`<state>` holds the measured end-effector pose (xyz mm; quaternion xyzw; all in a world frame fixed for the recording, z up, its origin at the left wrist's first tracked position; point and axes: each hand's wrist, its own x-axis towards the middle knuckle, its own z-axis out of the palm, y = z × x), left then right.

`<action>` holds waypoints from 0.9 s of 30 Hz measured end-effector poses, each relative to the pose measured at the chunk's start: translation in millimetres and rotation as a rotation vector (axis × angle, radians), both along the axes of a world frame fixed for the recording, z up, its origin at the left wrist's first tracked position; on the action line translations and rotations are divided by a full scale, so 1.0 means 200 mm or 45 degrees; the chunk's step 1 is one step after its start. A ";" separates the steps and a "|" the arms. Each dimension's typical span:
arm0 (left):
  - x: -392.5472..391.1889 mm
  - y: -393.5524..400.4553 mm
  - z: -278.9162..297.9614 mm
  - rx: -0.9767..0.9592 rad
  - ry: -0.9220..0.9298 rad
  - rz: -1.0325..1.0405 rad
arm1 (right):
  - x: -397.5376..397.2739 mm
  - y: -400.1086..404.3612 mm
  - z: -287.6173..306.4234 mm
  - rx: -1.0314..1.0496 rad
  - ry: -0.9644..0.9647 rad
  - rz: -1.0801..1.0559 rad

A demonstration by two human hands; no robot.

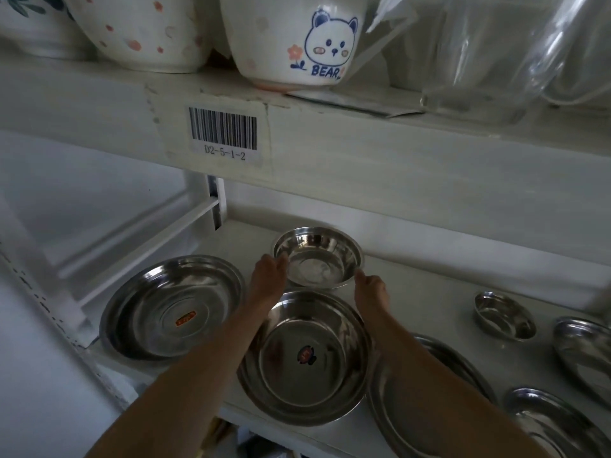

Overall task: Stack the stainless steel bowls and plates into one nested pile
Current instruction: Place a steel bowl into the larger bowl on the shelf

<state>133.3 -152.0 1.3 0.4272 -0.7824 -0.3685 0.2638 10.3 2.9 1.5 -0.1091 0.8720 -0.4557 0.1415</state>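
Observation:
A medium steel bowl (317,257) is at the back of the white shelf, tilted toward me. My left hand (268,276) grips its left rim and my right hand (370,287) pinches its right rim. Just in front of it stands a larger steel bowl (305,361) with a sticker inside, partly under my forearms. A wide steel plate (172,309) with an orange sticker lies to the left. A small steel bowl (504,315) sits to the right.
More steel plates lie at the right: one under my right forearm (426,401), one at the right edge (585,352), one at the bottom right (555,424). The upper shelf beam (363,150) hangs low overhead, carrying ceramic bowls (294,38) and glassware.

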 end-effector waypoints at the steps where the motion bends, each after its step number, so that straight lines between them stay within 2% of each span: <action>1: -0.03 -0.03 -0.01 -0.021 -0.059 0.023 | -0.03 -0.02 -0.01 0.038 -0.015 -0.007; 8: -0.16 -0.18 -0.11 -0.109 -0.417 0.054 | -0.24 -0.10 -0.11 0.192 -0.107 -0.008; 11: -0.20 -0.22 -0.13 -0.014 -0.474 0.022 | -0.31 -0.13 -0.14 0.143 -0.182 0.016; 15: -0.25 -0.27 -0.15 0.205 -0.433 0.017 | -0.34 -0.18 -0.16 0.117 -0.249 0.008; 20: -0.28 -0.31 -0.19 0.565 -0.153 0.094 | -0.36 -0.24 -0.19 0.085 -0.309 0.008; 27: -0.27 -0.32 -0.23 0.679 -0.004 0.149 | -0.35 -0.26 -0.25 0.075 -0.341 0.047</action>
